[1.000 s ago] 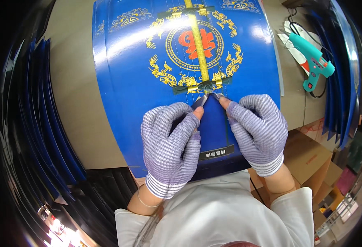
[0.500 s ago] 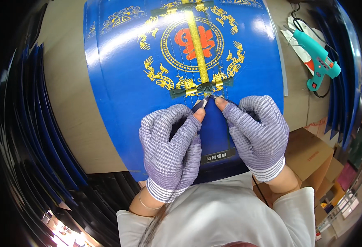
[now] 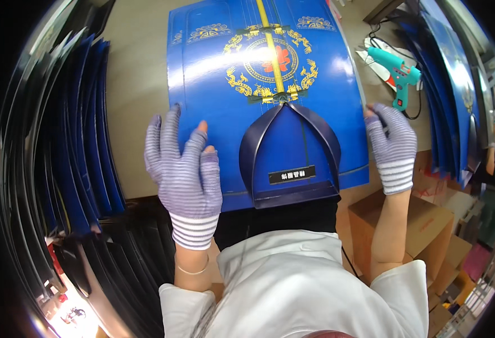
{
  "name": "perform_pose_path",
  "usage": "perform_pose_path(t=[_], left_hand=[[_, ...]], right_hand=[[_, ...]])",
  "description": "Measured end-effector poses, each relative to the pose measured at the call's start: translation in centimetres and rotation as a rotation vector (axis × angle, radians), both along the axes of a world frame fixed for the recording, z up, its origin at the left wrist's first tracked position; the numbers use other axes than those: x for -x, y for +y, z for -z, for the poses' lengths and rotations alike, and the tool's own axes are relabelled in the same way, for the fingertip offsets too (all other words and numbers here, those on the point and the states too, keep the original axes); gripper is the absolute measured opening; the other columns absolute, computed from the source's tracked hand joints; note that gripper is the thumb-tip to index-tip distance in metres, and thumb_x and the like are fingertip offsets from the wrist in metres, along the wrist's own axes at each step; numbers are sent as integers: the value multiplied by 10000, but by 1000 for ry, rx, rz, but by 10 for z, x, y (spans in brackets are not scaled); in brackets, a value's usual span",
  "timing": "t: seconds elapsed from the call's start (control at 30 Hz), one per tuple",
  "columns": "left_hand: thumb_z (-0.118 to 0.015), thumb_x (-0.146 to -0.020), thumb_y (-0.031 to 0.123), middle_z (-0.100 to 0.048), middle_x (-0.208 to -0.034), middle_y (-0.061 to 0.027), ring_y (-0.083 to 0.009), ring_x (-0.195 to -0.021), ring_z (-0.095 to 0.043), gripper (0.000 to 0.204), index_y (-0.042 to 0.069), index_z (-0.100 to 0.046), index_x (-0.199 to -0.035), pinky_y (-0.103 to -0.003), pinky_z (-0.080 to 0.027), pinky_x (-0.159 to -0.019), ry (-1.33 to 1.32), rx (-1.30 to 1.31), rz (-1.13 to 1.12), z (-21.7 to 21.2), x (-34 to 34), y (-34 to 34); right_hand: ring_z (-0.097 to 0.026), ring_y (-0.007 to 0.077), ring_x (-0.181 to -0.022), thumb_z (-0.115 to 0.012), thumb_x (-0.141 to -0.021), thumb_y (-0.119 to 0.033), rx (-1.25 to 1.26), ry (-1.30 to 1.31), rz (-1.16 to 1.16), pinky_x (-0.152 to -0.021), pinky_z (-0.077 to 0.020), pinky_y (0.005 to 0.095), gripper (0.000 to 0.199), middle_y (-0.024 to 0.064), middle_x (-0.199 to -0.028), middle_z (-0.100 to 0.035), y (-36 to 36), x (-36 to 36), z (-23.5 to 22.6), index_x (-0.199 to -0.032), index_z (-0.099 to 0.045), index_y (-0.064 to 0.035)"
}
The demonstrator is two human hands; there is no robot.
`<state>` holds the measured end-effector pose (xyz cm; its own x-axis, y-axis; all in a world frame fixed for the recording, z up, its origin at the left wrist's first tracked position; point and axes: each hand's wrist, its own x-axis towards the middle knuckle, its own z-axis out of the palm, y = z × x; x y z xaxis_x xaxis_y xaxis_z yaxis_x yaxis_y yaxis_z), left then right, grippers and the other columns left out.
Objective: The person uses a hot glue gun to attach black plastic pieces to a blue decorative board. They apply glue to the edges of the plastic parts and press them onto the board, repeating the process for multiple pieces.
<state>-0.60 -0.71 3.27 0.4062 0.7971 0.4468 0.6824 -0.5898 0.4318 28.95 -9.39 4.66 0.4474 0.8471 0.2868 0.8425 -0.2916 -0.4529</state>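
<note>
Blue printed board [image 3: 228,115]: lies on table [image 3: 136,107], bears dark collar-shaped piece [image 3: 248,143]. At opposite side edges, left hand [image 3: 185,174] and right hand [image 3: 393,143]: well apart, empty, loosely spread; cannot tell if touching board. Teal glue gun [image 3: 398,70]: near right hand.

The blue sheet [image 3: 202,115] at upper centre looks smooth and glossy, like coated card; the dark collar strip [image 3: 249,152] on it has a satiny sheen. The gloves [image 3: 188,183] are matt, ribbed knit cloth, the glue gun [image 3: 392,61] smooth plastic, the box [image 3: 425,219] at lower right dull cardboard.
</note>
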Motion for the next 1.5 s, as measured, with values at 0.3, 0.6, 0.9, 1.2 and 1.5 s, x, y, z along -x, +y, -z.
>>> perform_pose_path(t=[0.3, 0.6, 0.9, 1.2, 1.5], left_hand=[[-658, -839, 153, -578, -1339, -186, -433, -1309, -429, 169, 76, -764, -946, -490, -316, -1110, 136, 81, 40, -11, 9, -54], [-653, -951, 268, -658, -679, -105, -152, -513, -607, 337, -35, -681, -808, -308, -492, -485, -182, 1130, -292, -9, 96, -91], [-564, -977, 108, -655, -917, -40, -94, -793, -557, 263, -78, -635, -1149, -229, -455, -744, -542, 863, 0, -1, 89, -131], [-555, -1000, 388, -681, -1040, -118, -159, -932, -621, 514, -60, -611, -1247, -307, -489, -821, -406, 325, 148, -73, 126, -63], [-536, -996, 171, -626, -1262, -174, -259, -1197, -584, 341, -70, -600, -1230, -341, -423, -1035, -399, 304, 106, -51, 73, 14]], right_hand=[[-643, 249, -802, -745, -817, -212, -41, 42, 35, -749, -525, 369, 303, 102, -888, -673, -15, 13, 0, -1048, -653, -38], [-649, 320, -908, -669, -870, -189, -119, -103, -287, -812, -521, 383, 184, 118, -964, -690, -28, 0, -19, -1011, -686, -71], [-540, 337, -1222, -624, -870, -549, 212, -223, -603, -1020, -439, 425, 653, 130, -1345, -575, 178, 18, -41, -1314, -569, -72], [-617, 133, -988, -670, -873, -282, 47, 383, -766, -907, -475, 266, 464, 64, -1067, -697, 58, -105, -165, -1239, -633, 0], [-449, 186, -1337, -575, -963, -170, -729, 583, 123, -1132, -309, 304, 493, 88, -1414, -518, -245, -411, -81, -1402, -483, 34]])
